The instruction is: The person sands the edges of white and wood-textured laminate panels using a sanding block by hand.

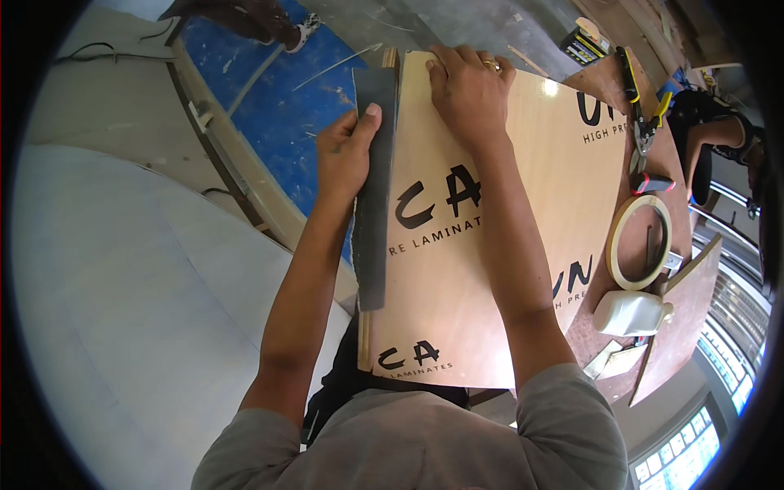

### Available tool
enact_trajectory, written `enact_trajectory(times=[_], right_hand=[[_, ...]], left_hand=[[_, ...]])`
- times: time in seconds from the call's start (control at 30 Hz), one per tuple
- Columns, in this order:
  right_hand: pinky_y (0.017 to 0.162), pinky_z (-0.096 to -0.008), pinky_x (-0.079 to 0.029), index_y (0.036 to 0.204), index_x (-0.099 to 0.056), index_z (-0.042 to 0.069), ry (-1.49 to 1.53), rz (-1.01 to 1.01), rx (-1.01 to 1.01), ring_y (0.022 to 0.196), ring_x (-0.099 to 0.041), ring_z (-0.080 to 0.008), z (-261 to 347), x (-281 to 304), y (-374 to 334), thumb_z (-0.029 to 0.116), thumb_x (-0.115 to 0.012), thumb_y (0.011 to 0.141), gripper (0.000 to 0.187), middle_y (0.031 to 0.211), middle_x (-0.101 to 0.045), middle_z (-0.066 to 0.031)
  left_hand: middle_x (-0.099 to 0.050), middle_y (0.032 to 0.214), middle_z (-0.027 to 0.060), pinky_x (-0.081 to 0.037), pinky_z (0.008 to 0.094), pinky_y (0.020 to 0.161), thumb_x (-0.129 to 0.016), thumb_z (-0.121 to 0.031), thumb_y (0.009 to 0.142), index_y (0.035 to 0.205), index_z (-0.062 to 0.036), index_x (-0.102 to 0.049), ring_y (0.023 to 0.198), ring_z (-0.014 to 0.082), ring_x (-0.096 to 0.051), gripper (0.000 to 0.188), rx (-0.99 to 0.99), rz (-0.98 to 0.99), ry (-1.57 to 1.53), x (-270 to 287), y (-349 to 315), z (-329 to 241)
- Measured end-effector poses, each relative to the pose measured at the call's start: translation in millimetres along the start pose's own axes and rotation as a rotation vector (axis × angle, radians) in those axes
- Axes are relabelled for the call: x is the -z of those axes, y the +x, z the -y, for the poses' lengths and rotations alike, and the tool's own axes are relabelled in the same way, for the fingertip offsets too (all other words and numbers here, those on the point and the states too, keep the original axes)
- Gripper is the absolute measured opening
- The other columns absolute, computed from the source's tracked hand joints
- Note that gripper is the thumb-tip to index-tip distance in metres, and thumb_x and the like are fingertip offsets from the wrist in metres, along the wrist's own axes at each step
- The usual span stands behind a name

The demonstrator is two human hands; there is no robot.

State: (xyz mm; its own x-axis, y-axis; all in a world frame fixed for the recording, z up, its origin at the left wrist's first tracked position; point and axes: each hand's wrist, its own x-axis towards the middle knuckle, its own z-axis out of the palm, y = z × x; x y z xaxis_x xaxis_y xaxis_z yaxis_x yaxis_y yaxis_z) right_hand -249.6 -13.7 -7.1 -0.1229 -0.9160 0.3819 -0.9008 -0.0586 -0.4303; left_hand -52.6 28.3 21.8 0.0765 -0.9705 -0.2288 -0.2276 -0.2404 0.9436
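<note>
Left hand (343, 155): closed on dark strip (373, 196), thumb pressing it against the left edge of laminate-faced board (498, 269) (centre frame). Right hand (467, 90): open, flat on board at 12 o'clock. Tape roll (641, 242), 1 white bottle (630, 313) at 3 o'clock.

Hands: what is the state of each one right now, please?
Left hand: closed on the dark laminate strip, thumb on top.
Right hand: open, pressed flat on the laminate-faced board, holding nothing.
</note>
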Motion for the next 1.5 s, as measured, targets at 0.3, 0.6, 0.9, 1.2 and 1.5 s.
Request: enact_trajectory(times=[0.3,0.6,0.9,1.2,1.5], right_hand=[[0.113,-0.0521,-0.031,0.117,-0.078,0.018,0.004,0.025,-0.052,0.116,-0.066,-0.0292,6,-2,2,0.035,-0.069,0.097,0.027,0.109,-0.075,-0.0071],[0.114,-0.0523,-0.031,0.116,-0.079,0.017,0.025,0.076,-0.114,0.116,-0.065,-0.0288,7,1,4,0.036,-0.069,0.098,0.028,0.110,-0.075,-0.0073],[0.116,-0.0516,-0.030,0.115,-0.080,0.017,0.039,0.046,-0.115,0.117,-0.065,-0.0297,6,1,2,0.037,-0.069,0.098,0.029,0.111,-0.075,-0.0070],[0.116,-0.0513,-0.029,0.115,-0.080,0.017,0.027,0.070,-0.141,0.117,-0.065,-0.0296,2,1,6,0.036,-0.071,0.096,0.028,0.112,-0.076,-0.0067],[0.118,-0.0511,-0.029,0.114,-0.080,0.018,0.131,0.096,-0.158,0.118,-0.065,-0.0285,7,2,5,0.036,-0.073,0.095,0.027,0.110,-0.075,-0.0066]], left_hand=[[-0.065,0.073,-0.0021,-0.044,0.0266,0.062,-0.075,-0.035,0.098,0.092,0.0024,-0.076,0.066,0.0072,-0.054,0.038,0.011,0.030,0.150,-28,64,-52],[-0.065,0.075,-0.0040,-0.043,0.0269,0.062,-0.076,-0.033,0.097,0.091,0.0023,-0.076,0.068,0.0056,-0.053,0.036,-0.032,0.030,0.353,-15,18,-37],[-0.069,0.080,0.0005,-0.045,0.0267,0.064,-0.076,-0.031,0.097,0.094,0.0021,-0.077,0.069,0.0072,-0.056,0.033,0.027,-0.044,0.217,-30,65,-46],[-0.068,0.076,-0.0014,-0.044,0.0270,0.063,-0.077,-0.037,0.096,0.095,0.0008,-0.079,0.069,0.0057,-0.055,0.038,-0.148,-0.051,0.414,-30,18,-44],[-0.061,0.065,0.0057,-0.046,0.0363,0.062,-0.076,-0.038,0.093,0.086,0.0043,-0.071,0.062,0.0157,-0.054,0.043,-0.160,-0.062,0.448,-38,85,-41]])
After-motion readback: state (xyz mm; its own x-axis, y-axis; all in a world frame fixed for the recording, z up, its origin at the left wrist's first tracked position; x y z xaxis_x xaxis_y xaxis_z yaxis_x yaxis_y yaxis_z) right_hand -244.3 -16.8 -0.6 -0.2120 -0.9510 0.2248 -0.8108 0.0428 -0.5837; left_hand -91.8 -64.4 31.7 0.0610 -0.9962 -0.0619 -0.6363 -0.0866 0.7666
